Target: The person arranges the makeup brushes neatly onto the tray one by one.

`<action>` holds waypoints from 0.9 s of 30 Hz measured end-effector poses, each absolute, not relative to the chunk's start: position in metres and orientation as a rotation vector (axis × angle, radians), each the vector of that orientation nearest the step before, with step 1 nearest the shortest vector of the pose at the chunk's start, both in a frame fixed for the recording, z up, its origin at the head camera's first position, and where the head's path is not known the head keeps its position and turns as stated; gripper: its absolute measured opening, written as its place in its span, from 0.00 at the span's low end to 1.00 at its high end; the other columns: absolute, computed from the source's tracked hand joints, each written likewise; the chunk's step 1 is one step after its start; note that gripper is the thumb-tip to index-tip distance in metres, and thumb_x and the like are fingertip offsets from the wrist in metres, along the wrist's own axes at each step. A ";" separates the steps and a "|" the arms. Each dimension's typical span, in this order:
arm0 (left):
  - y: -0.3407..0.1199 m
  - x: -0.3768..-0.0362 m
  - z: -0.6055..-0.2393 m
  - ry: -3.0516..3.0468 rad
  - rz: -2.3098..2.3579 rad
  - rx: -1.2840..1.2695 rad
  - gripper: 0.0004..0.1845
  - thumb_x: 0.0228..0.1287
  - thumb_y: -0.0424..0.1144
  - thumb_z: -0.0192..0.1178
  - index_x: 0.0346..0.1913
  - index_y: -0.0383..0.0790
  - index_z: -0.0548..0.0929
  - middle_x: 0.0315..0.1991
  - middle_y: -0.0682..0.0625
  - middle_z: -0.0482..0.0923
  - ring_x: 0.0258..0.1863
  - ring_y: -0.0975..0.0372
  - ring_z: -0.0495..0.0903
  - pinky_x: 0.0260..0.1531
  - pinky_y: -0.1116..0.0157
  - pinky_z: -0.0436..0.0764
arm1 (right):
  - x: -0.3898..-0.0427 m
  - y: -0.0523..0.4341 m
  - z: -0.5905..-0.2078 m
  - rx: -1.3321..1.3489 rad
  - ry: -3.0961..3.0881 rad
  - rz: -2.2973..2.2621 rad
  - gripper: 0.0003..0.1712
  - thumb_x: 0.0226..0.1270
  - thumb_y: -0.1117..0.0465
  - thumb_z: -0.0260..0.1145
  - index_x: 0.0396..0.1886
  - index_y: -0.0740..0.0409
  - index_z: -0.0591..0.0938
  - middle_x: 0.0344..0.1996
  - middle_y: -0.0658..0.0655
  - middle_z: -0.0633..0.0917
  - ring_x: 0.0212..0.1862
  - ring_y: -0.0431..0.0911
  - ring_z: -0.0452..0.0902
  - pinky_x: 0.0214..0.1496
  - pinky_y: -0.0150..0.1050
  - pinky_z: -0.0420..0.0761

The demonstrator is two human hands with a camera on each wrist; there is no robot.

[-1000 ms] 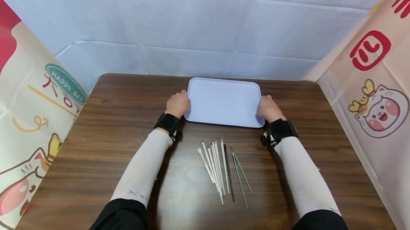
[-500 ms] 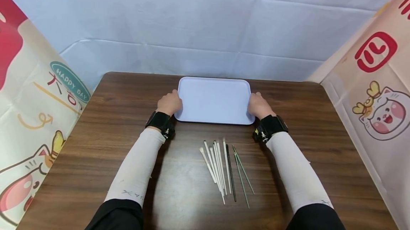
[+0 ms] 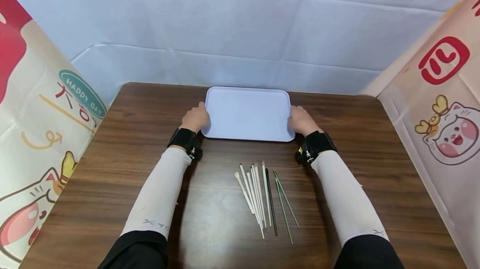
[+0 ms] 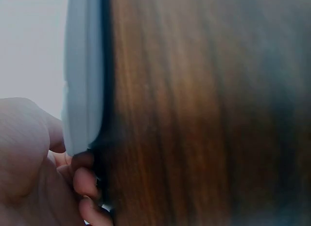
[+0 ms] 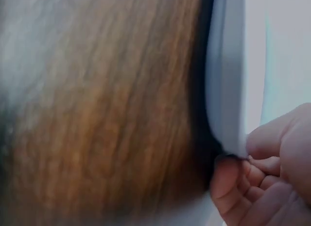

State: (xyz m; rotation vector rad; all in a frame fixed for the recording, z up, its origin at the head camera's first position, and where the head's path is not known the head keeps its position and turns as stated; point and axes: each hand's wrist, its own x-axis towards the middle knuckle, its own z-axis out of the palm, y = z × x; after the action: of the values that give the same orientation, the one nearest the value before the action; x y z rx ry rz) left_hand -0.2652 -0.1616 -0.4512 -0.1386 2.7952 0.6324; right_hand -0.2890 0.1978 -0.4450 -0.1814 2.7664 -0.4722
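Dark brown wood-grain counter with rounded far corners, viewed from above and enclosed on three sides: a creased pale blue cloth backdrop hangs behind it, a cream printed banner with a teal "HAPPY DAY" badge and a cartoon cat stands along its left edge, and a peach printed banner with a red logo and a pink cartoon pig stands along its right edge. A pale lavender rectangular plastic tray with rounded corners sits at the far middle of the counter, its long side parallel to the far edge. The left hand grips the tray's left short edge and the right hand grips its right short edge; in the wrist views the fingers of the left hand curl under the rim with the thumb above it, and the fingers of the right hand do the same on their side, so that both sets of fingers are closed around the tray's rim. Whether the tray rests on the wood or is raised slightly cannot be told. Each wrist carries a black strap-mounted device, and both forearms wear white sleeves. Nearer the person, between the two forearms, a loose row of thin white, black and green sticks lies on the counter, roughly parallel, apart from the tray.
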 end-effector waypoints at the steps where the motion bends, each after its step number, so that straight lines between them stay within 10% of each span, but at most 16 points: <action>1: -0.162 -0.266 -0.452 2.790 0.644 -0.140 0.25 0.81 0.40 0.37 0.72 0.30 0.60 0.60 0.31 0.75 0.51 0.41 0.79 0.50 0.46 0.78 | -0.289 0.199 -0.446 -0.182 2.761 -0.489 0.29 0.77 0.67 0.46 0.72 0.78 0.59 0.63 0.77 0.68 0.65 0.63 0.65 0.70 0.57 0.66; 27: -0.163 -0.270 -0.444 2.728 0.605 -0.099 0.26 0.81 0.42 0.35 0.73 0.29 0.56 0.60 0.31 0.73 0.54 0.41 0.75 0.56 0.46 0.74 | -0.287 0.208 -0.448 -0.123 2.769 -0.671 0.33 0.81 0.60 0.48 0.76 0.74 0.55 0.72 0.76 0.63 0.73 0.65 0.59 0.73 0.59 0.60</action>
State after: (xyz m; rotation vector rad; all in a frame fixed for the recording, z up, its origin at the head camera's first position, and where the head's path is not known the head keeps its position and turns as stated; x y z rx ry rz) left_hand -0.2695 -0.1633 -0.4443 -0.0991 2.7276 0.6051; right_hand -0.2873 0.2075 -0.4475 -0.1233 2.7690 -0.6709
